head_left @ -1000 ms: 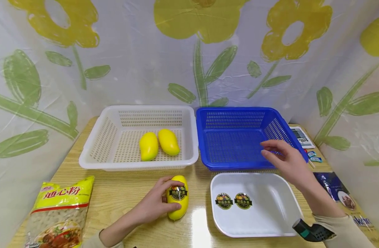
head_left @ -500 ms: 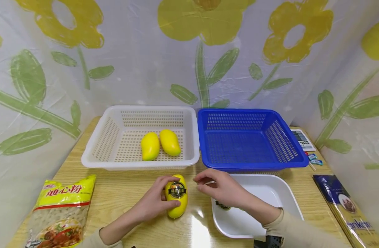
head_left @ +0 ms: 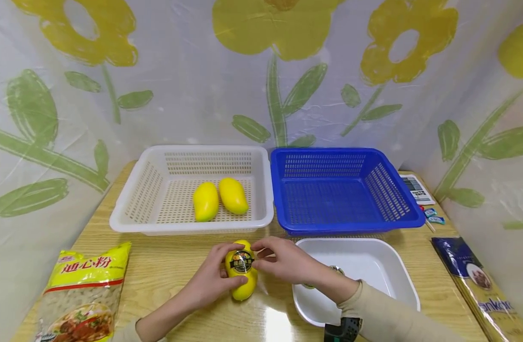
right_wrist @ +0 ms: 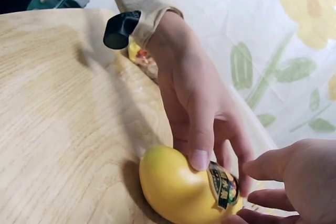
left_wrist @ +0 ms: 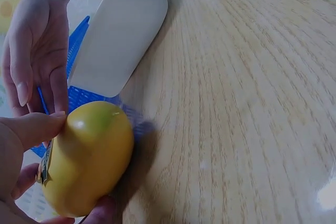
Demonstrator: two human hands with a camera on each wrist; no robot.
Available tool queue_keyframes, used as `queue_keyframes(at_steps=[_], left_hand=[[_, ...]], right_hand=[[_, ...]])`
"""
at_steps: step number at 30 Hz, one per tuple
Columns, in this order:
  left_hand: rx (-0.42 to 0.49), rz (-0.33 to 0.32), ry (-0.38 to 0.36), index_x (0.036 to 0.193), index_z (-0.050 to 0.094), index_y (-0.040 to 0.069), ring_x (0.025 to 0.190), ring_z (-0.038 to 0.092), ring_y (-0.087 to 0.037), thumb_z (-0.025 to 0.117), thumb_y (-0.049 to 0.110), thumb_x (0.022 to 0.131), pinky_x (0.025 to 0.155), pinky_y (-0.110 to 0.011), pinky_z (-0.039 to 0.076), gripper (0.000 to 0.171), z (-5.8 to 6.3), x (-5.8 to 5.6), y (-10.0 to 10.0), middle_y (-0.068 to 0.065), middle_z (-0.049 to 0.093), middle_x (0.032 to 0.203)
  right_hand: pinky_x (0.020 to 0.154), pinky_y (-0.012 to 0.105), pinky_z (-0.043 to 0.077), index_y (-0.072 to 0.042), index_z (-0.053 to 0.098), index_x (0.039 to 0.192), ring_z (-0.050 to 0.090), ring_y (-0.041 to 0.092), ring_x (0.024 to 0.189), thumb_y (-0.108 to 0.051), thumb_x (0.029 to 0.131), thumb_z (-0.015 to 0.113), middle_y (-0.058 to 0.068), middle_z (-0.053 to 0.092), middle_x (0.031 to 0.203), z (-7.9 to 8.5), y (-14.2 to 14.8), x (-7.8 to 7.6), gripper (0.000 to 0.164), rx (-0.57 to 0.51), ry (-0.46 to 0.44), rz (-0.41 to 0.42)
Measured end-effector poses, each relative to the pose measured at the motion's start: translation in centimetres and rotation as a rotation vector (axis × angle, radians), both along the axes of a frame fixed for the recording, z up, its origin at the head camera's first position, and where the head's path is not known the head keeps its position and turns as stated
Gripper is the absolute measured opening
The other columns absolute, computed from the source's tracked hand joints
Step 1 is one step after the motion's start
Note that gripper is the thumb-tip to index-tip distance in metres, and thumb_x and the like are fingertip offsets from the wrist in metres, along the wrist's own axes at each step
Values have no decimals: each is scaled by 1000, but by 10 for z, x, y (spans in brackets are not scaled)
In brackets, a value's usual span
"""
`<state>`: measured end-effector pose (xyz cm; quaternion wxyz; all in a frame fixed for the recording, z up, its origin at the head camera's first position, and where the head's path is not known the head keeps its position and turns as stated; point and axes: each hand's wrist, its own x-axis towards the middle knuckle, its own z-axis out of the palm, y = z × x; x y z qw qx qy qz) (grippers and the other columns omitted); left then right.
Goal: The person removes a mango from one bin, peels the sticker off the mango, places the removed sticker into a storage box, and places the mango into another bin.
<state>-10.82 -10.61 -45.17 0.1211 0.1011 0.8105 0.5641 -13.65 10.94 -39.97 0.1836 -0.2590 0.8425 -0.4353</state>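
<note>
A yellow mango point(head_left: 243, 290) with a dark round fruit sticker point(head_left: 241, 261) lies on the wooden table in front of the baskets. My left hand point(head_left: 210, 274) grips it from the left, thumb and fingers on either side of the sticker. My right hand point(head_left: 289, 262) is at the mango's right side, loosely bent fingertips at the sticker's edge; the right wrist view shows these fingers point(right_wrist: 268, 166) close beside the sticker with nothing plainly pinched. Under the right forearm sits a white tray point(head_left: 381, 280), its stickers point(head_left: 337, 269) partly hidden.
Behind stand a white basket point(head_left: 133, 209) with two mangoes point(head_left: 206, 202) and a blue basket point(head_left: 321, 202). A pasta bag point(head_left: 83, 289) lies left. On the right are a blue-and-gold packet point(head_left: 470, 280), small candies point(head_left: 434, 217) and a white card point(head_left: 416, 188).
My right hand has swung left from over the blue basket, across the tray, to the mango's sticker. My left hand keeps its grip on the mango, tilted slightly.
</note>
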Motion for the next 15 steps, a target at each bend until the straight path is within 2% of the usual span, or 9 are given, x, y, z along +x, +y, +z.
queue_keyframes(at_steps=[7,15], left_hand=[[14,42,-10,132,55,14,107,55,-28,83,9,77,83,-26,54,62,-3,-1,2,-21,39,134],[8,40,-16,132,55,15,109,54,-28,83,11,77,84,-26,54,62,-4,0,1,-20,39,135]], right_hand=[[84,22,53,-2,63,120,66,24,106,-18,92,67,9,65,119,-3,-2,1,33,21,-18,15],[86,25,53,-6,66,114,65,15,98,-13,92,66,2,67,107,-8,-8,-4,24,12,8,10]])
